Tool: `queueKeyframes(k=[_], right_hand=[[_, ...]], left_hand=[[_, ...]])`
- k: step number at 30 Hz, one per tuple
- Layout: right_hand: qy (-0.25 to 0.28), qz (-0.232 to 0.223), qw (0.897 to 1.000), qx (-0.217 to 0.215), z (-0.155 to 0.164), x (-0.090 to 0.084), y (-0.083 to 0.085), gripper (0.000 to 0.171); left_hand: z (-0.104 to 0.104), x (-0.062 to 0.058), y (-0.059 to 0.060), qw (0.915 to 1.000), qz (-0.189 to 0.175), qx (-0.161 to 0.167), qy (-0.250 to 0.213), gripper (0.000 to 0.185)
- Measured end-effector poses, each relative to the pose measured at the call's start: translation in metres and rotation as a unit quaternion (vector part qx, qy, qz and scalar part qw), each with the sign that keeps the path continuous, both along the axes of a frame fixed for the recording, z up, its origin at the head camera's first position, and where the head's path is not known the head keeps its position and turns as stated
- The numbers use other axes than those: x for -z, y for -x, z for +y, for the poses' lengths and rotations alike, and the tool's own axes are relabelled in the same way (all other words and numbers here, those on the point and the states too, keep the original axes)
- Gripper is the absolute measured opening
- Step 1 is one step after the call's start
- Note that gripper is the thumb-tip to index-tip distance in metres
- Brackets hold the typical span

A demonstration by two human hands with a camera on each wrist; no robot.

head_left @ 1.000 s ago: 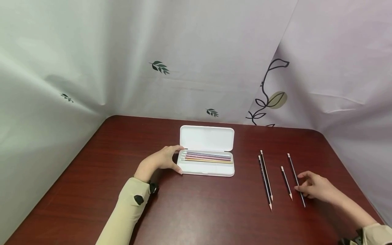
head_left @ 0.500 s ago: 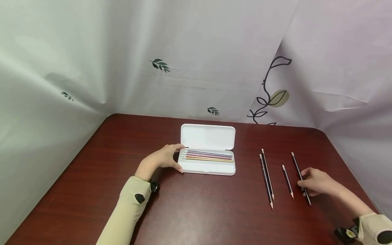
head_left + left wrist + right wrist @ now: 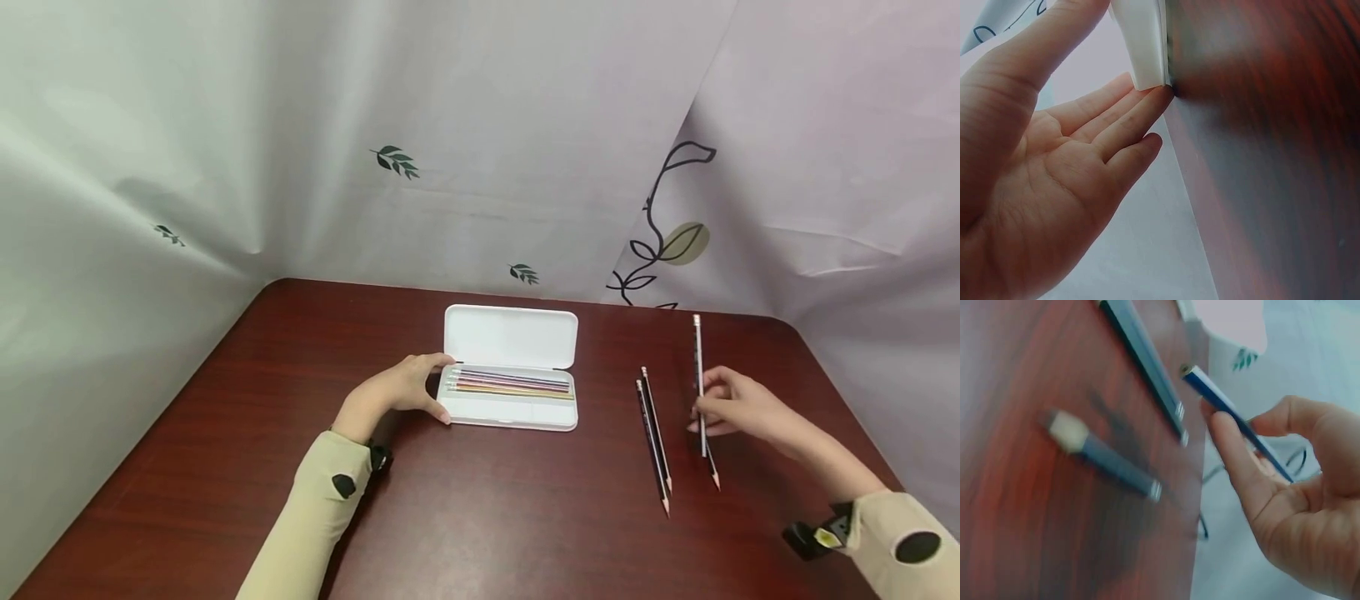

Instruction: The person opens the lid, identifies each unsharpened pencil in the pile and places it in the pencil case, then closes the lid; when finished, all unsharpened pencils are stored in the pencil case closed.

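A white pencil case (image 3: 507, 414) lies with its lid raised and several coloured pencils (image 3: 517, 385) in its rear part. My left hand (image 3: 401, 386) holds the case's left end, thumb at the front corner and fingers at the back. In the left wrist view, fingertips touch the edge of the case. My right hand (image 3: 738, 408) pinches a dark pencil (image 3: 698, 350) above the table, its eraser pointing away from me. A blunt end of this pencil (image 3: 1210, 392) shows in the right wrist view. Below it lies a short sharpened pencil (image 3: 1119, 467), partly hidden in the head view.
Two long dark sharpened pencils (image 3: 654, 446) lie close together between the case and my right hand. A pale patterned curtain (image 3: 480, 167) hangs behind the dark red wooden table (image 3: 480, 517).
My right hand has picked the rightmost pencil up off the table and carried it left and away from me, over the short pencil. The left hand stays at the case.
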State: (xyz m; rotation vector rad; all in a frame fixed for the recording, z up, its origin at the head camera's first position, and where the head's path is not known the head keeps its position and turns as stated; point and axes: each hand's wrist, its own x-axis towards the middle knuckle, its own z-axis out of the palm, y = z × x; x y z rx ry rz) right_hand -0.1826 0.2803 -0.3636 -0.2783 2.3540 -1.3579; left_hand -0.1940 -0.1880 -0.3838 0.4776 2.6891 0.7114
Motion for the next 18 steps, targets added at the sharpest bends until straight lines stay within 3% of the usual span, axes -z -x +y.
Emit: queueKeyframes(k=[7,18], right_hand=[[0.013,0.056,0.998,-0.027,-0.048,-0.005,0.018,0.03],[0.017,0.081,0.995,-0.054,-0.104,-0.006,0.046,0.029]], left_hand=[[0.002,0.0,-0.004,1.0,-0.006,-0.003,0.003,0.09],[0.003,-0.002,-0.003,0.9997,-0.007,-0.02,0.008,0.09]])
